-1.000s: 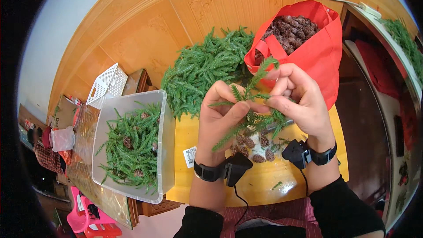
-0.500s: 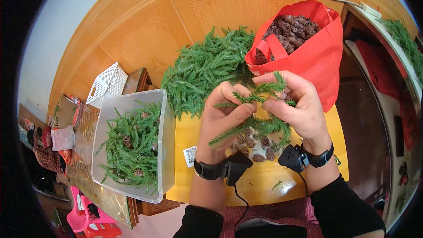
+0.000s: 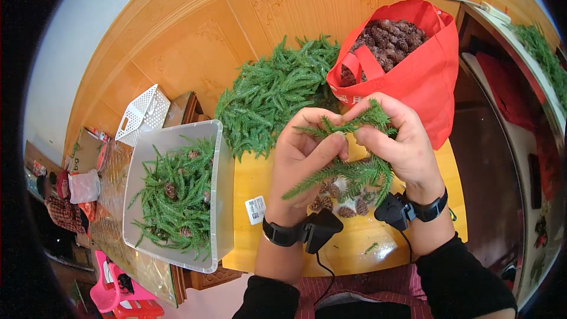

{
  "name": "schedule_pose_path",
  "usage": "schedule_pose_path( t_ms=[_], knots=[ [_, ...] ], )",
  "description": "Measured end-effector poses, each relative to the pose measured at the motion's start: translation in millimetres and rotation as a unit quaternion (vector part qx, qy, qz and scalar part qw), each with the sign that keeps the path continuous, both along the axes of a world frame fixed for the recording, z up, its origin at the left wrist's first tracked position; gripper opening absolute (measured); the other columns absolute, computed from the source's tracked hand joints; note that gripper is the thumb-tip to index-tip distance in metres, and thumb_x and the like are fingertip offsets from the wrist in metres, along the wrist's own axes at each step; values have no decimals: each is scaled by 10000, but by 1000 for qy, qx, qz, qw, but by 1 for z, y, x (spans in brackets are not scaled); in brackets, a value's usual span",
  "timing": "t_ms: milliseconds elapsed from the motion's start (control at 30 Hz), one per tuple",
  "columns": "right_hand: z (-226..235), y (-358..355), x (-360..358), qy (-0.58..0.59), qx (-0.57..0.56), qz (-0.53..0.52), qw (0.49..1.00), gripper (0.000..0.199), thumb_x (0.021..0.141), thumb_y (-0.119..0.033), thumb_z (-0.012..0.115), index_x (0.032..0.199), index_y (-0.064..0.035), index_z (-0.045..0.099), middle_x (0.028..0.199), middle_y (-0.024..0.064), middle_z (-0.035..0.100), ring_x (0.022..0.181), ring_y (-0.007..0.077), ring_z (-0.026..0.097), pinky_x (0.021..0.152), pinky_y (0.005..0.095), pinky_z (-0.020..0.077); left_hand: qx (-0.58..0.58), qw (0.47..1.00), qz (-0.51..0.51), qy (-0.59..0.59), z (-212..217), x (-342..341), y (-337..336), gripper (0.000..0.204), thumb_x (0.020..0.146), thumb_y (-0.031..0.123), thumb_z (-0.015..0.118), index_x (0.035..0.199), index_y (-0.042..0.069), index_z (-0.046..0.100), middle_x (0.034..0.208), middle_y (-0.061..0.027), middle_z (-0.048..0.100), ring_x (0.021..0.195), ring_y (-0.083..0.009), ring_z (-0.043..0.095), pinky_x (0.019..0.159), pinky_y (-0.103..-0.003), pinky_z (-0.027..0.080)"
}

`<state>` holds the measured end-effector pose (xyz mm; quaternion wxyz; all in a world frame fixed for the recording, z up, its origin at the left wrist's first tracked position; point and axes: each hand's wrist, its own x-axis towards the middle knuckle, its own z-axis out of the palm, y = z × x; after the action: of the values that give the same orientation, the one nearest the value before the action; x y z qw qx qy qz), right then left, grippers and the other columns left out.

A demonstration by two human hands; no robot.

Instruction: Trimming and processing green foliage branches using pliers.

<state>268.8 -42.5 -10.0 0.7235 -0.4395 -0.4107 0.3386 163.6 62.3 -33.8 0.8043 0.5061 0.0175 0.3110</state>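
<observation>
Left hand (image 3: 304, 156) and right hand (image 3: 401, 142), both closed on a bundle of green fir sprigs (image 3: 348, 147) held above the yellow table (image 3: 260, 180). The upper sprig's long axis runs roughly left to right; lower sprigs fan down and to the left, tips toward the person. Beneath lie loose pine cones (image 3: 336, 198). Behind: a heap of sprigs (image 3: 271, 91) and a red bag of cones (image 3: 413, 65). Left: a clear plastic bin (image 3: 215, 201) and a white basket (image 3: 142, 112).
</observation>
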Motion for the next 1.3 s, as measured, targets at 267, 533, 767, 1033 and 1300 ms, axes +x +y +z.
schedule_pose_path(
  t_ms=[267,533,767,1033,1300],
  knots=[
    [-9,1,5,-39,-26,-2,999,186,774,-15,550,960,-13,539,796,-15,545,713,26,498,622,173,401,96,993,61,-7,-4,-1,0,181,775,-73,568,876,39,468,907,-54,515,733,-106,553,460,-161,440],
    [-8,2,5,-86,-20,-30,996,205,740,2,560,945,-1,565,740,-36,517,663,16,463,598,166,367,95,993,56,36,1,-4,0,180,747,-97,588,820,27,480,869,-52,523,711,-97,567,547,-201,521],
    [-4,-3,4,5,-10,15,1000,141,763,5,547,898,26,584,807,41,597,685,73,545,624,208,444,52,997,-50,1,-5,-4,8,238,744,-59,619,889,47,464,941,-65,538,738,-124,577,532,-202,491],
    [-10,-2,8,15,-1,31,999,118,787,10,539,898,40,565,815,81,603,656,124,562,612,233,459,42,987,-151,-15,5,-10,7,386,694,-7,681,956,56,405,1000,-77,503,908,-152,540,595,-235,489],
    [-9,-2,10,-24,-19,-11,999,137,784,-17,559,919,-11,579,898,24,598,792,47,518,715,192,417,126,987,74,70,0,3,-8,238,776,-18,586,926,63,420,872,-56,538,697,-107,577,402,-170,379]
  ],
)
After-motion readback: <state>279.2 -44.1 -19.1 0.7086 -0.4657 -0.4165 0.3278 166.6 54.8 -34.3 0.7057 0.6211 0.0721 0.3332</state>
